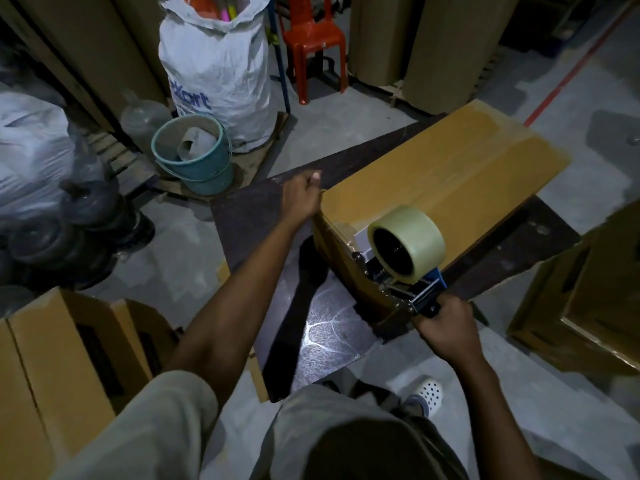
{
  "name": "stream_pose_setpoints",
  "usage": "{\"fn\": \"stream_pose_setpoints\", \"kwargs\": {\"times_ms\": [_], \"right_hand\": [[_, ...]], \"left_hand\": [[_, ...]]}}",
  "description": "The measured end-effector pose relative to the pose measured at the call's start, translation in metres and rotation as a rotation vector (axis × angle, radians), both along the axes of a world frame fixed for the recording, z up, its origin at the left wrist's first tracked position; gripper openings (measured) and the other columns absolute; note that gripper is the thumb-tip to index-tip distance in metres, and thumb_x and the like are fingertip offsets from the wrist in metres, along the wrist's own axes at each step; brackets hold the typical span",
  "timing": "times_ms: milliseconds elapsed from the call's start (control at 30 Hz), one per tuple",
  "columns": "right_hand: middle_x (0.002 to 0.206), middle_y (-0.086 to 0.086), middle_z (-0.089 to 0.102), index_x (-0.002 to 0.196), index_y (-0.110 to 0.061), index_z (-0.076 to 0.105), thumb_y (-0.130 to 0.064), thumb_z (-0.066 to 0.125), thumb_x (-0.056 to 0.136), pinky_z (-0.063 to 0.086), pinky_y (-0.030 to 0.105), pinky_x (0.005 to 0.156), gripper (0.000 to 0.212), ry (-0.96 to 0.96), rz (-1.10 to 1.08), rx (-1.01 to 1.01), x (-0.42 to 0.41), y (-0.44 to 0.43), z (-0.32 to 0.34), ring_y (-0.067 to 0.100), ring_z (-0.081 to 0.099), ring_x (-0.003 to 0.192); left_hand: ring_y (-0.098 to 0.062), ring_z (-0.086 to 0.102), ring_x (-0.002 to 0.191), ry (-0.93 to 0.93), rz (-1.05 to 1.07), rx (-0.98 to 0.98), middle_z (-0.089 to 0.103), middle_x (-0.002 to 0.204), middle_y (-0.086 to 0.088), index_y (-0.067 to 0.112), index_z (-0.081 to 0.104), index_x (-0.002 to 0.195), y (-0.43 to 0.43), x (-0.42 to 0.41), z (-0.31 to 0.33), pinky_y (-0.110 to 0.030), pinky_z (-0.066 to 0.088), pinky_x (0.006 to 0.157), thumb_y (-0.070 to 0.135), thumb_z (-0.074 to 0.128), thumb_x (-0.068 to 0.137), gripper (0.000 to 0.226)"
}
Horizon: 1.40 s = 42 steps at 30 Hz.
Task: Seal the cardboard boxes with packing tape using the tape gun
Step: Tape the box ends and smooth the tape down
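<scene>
A long brown cardboard box (446, 168) lies on a dark low table (249, 216), with shiny tape running along its top seam. My right hand (446, 329) grips the handle of the tape gun (412, 268), which presses against the box's near end; its pale tape roll (407, 242) stands above the near top edge. My left hand (303, 195) is closed over the box's near left corner, holding it steady.
More cardboard boxes stand at the left front (69, 355) and at the right (588, 306). A teal bucket (194, 157), a white sack (218, 64), a red plastic chair (313, 39) and tall cardboard stacks fill the back. Dark bundles lie at the left.
</scene>
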State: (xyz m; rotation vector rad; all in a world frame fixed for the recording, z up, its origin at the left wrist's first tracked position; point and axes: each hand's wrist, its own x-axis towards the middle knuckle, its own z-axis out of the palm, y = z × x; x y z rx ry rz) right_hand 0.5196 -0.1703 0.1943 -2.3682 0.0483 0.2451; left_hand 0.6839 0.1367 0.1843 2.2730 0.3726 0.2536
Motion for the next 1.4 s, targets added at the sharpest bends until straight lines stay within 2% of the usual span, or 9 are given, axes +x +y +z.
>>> {"fn": "stream_pose_setpoints", "kwargs": {"times_ms": [133, 367, 533, 600, 667, 800, 1033, 1233, 1400], "right_hand": [[0.042, -0.006, 0.038, 0.051, -0.020, 0.034, 0.000, 0.076, 0.074, 0.026, 0.029, 0.047, 0.052, 0.001, 0.008, 0.001, 0.000, 0.000, -0.002, 0.010, 0.039, 0.040], [0.044, -0.014, 0.046, 0.052, -0.025, 0.029, 0.000, 0.079, 0.077, 0.022, 0.027, 0.050, 0.060, -0.036, 0.069, 0.056, -0.001, 0.001, -0.002, 0.007, 0.043, 0.041], [0.042, -0.008, 0.033, 0.055, -0.022, 0.029, 0.005, 0.073, 0.072, 0.021, 0.030, 0.049, 0.054, -0.014, 0.073, 0.076, -0.003, 0.003, -0.009, 0.008, 0.031, 0.040], [0.041, -0.009, 0.033, 0.054, -0.025, 0.026, 0.008, 0.070, 0.071, 0.019, 0.028, 0.050, 0.057, 0.009, 0.070, 0.078, -0.004, 0.001, -0.010, 0.008, 0.031, 0.038], [0.041, -0.009, 0.033, 0.054, -0.021, 0.028, 0.005, 0.070, 0.071, 0.023, 0.029, 0.050, 0.052, 0.022, 0.083, 0.078, -0.004, -0.002, -0.011, 0.007, 0.030, 0.039], [0.043, -0.007, 0.031, 0.057, -0.017, 0.029, 0.000, 0.068, 0.069, 0.023, 0.032, 0.050, 0.044, 0.040, 0.082, 0.085, 0.000, -0.001, -0.013, 0.007, 0.024, 0.041], [0.051, -0.004, 0.033, 0.061, -0.016, 0.033, -0.022, 0.062, 0.060, 0.025, 0.032, 0.050, 0.030, 0.087, 0.050, 0.062, 0.001, -0.002, -0.008, 0.011, 0.029, 0.046], [0.053, 0.015, 0.054, 0.066, 0.007, 0.052, -0.032, 0.061, 0.059, 0.041, 0.045, 0.042, 0.040, 0.118, 0.098, 0.034, 0.004, -0.006, -0.020, 0.022, 0.048, 0.044], [0.053, 0.015, 0.053, 0.063, 0.001, 0.050, -0.025, 0.069, 0.069, 0.041, 0.045, 0.044, 0.033, 0.091, 0.124, -0.004, 0.002, -0.005, -0.017, 0.026, 0.050, 0.045]], "left_hand": [[-0.035, 0.066, 0.097, -0.055, 0.004, -0.024, 0.073, 0.099, -0.016, 0.011, 0.072, 0.096, -0.037, 0.000, -0.032, -0.034, 0.041, 0.075, 0.040, 0.038, 0.106, 0.046], [-0.015, 0.066, 0.071, -0.210, 0.318, -0.687, 0.071, 0.079, -0.003, 0.012, 0.076, 0.092, -0.048, 0.004, -0.057, -0.027, 0.049, 0.062, 0.037, 0.048, 0.105, 0.040], [-0.023, 0.061, 0.125, -0.013, 0.364, -0.907, 0.066, 0.134, -0.007, 0.020, 0.065, 0.133, -0.053, -0.010, -0.121, -0.041, 0.049, 0.107, 0.085, 0.025, 0.090, 0.088], [-0.023, 0.051, 0.137, 0.094, 0.406, -0.862, 0.054, 0.149, -0.006, 0.022, 0.054, 0.146, -0.053, -0.029, -0.149, -0.042, 0.040, 0.116, 0.093, 0.017, 0.082, 0.102], [-0.028, 0.042, 0.143, 0.116, 0.560, -0.876, 0.043, 0.158, -0.009, 0.017, 0.041, 0.154, -0.059, -0.053, -0.135, -0.044, 0.033, 0.119, 0.078, 0.021, 0.096, 0.087], [-0.023, 0.031, 0.149, -0.126, 0.537, -0.823, 0.029, 0.165, -0.008, 0.013, 0.028, 0.159, -0.067, -0.052, -0.074, -0.022, 0.025, 0.110, 0.044, 0.029, 0.111, 0.058], [-0.029, 0.015, 0.154, -0.221, 0.217, -0.318, 0.030, 0.164, -0.012, 0.005, 0.049, 0.146, -0.087, -0.017, -0.052, -0.035, 0.014, 0.120, 0.038, 0.049, 0.099, 0.058], [-0.033, 0.018, 0.152, -0.245, 0.262, -0.292, 0.036, 0.160, -0.014, 0.002, 0.055, 0.138, -0.081, -0.013, -0.064, -0.043, 0.018, 0.121, 0.021, 0.047, 0.105, 0.039], [-0.034, 0.021, 0.150, -0.269, 0.283, -0.306, 0.040, 0.156, -0.014, 0.002, 0.057, 0.135, -0.079, -0.013, -0.066, -0.040, 0.019, 0.118, 0.017, 0.048, 0.105, 0.034]]}}
